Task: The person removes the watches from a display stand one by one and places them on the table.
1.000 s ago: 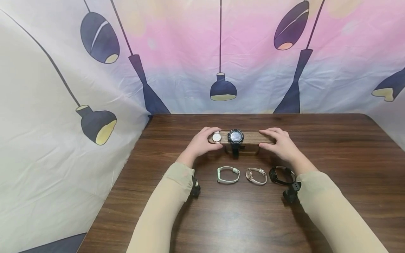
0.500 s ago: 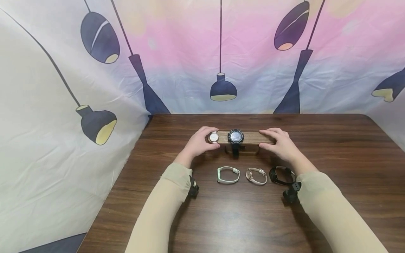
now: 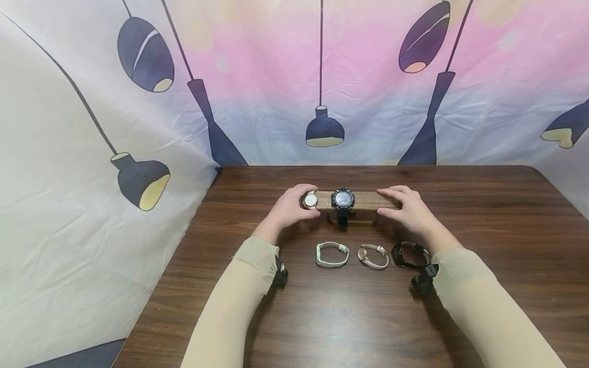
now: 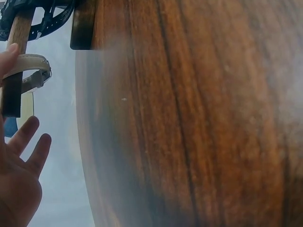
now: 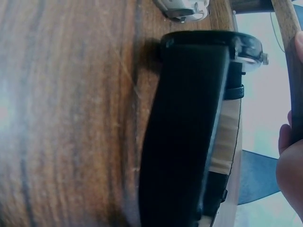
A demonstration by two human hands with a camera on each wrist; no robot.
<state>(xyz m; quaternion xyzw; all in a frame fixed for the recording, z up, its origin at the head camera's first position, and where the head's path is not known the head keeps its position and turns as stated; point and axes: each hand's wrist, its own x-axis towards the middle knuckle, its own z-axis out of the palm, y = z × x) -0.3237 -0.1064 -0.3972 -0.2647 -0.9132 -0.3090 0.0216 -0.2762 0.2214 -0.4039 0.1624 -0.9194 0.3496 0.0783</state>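
A wooden watch stand [image 3: 365, 200] with a horizontal bar stands toward the back of the table. My left hand [image 3: 292, 207] pinches a white-strapped watch [image 3: 310, 199] at the bar's left end, thumb in front and fingers behind. Its strap [image 4: 35, 60] loops around the bar in the left wrist view, with two fingers spread free of it. A chunky black watch [image 3: 343, 198] hangs near the bar's middle, dial up. My right hand [image 3: 408, 208] grips the bar's right end between thumb and fingers; the right wrist view shows only part of this hand [image 5: 292, 172].
In front of the stand lie a mint-green watch [image 3: 318, 254], a pale-strapped watch [image 3: 362, 254] and a black watch [image 3: 397, 255] in a row. The black watch's strap [image 5: 184, 132] looms large in the right wrist view. A printed curtain [image 3: 271, 133] hangs behind the table [image 3: 331, 317].
My left hand has slid the white-strapped watch slightly left along the bar during the first half second. It has hardly moved since. My right hand and the other watches keep their places.
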